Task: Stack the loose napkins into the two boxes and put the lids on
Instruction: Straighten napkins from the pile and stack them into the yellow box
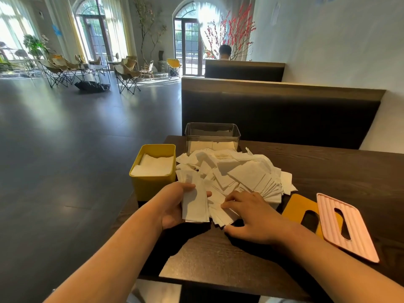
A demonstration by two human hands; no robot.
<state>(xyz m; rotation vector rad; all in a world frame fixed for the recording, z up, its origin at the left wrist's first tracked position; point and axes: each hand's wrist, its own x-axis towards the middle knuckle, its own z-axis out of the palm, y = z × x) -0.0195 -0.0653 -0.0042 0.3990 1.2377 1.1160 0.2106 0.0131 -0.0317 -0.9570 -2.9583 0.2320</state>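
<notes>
A heap of loose white napkins (236, 173) lies in the middle of the dark wooden table (218, 259). My left hand (172, 206) grips a small stack of napkins (195, 206) at the heap's near left edge. My right hand (251, 215) rests palm down on the heap's near edge, fingers spread over napkins. A yellow box (153, 184), partly filled with napkins, stands at the table's left edge. A clear box (212, 136) with napkins in its bottom stands behind the heap. A yellow lid (297, 211) and a pink lid (347, 226), each slotted, lie at the right.
A dark padded bench back (279, 114) rises behind the table. The table's left edge drops to the open floor (65, 149). A person sits in the booth beyond (225, 52). Folding chairs (126, 77) stand far off by the windows.
</notes>
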